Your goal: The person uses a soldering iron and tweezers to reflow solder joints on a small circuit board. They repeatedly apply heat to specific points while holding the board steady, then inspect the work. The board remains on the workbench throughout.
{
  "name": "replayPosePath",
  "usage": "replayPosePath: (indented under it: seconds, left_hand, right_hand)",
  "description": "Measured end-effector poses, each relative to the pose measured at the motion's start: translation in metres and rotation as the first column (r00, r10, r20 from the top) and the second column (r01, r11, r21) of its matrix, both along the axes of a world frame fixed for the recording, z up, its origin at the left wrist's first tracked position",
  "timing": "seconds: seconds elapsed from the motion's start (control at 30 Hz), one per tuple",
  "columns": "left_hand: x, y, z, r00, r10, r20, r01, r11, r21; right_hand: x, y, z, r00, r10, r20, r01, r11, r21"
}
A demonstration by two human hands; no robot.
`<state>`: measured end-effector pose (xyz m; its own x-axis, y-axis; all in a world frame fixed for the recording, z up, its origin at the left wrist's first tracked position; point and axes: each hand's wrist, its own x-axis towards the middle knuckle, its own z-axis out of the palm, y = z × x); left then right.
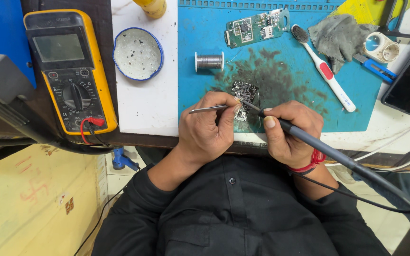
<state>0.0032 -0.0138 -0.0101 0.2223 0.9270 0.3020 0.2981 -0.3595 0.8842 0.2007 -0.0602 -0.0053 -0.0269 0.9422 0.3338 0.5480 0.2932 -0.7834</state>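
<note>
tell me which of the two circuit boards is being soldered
The small dark circuit board under the soldering iron tip; the green circuit board lies untouched at the mat's far edge.

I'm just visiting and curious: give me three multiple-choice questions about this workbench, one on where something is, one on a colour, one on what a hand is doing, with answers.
1. Where does the spool of solder wire lie?
A. on the blue mat
B. on the yellow meter
C. in the round dish

2. What colour is the grip patch on the toothbrush?
A. green
B. red
C. black

3. What is the right hand doing?
A. resting flat and empty
B. lifting the grey rag
C. holding a soldering iron

Answers: 1 A, it sits on the mat above the small circuit board. 2 B, a red patch shows mid-handle. 3 C, its fingers wrap the iron, tip at the board, while the left hand holds tweezers.
</note>
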Motion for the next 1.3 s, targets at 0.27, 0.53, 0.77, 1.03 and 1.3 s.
replayPosePath:
  seconds: [0.27,0.53,0.77,1.03,1.3]
  left_hand:
    - [-0.001,-0.003,-0.004,0.995,0.009,0.101,-0.005,0.999,-0.044]
    - [-0.003,-0.008,-0.015,0.952,0.083,0.295,-0.07,0.996,-0.055]
    - [0.0,-0.008,-0.018,0.961,0.086,0.262,-0.06,0.993,-0.106]
    - [0.0,-0.004,-0.012,0.979,0.083,0.184,-0.072,0.995,-0.064]
    - [-0.001,-0.001,-0.003,0.997,0.046,0.069,-0.043,0.998,-0.043]
  right_hand:
    - [-0.003,0.003,0.007,0.997,-0.042,-0.069,0.043,0.999,0.008]
    - [-0.017,0.024,0.023,0.919,0.121,0.375,-0.13,0.992,-0.002]
    - [-0.016,0.018,0.016,0.88,-0.008,0.475,-0.025,0.998,0.064]
    - [-0.005,-0.01,-0.002,0.997,-0.076,0.015,0.075,0.997,0.02]
    - [-0.006,-0.014,0.002,0.956,-0.171,-0.239,0.108,0.961,-0.256]
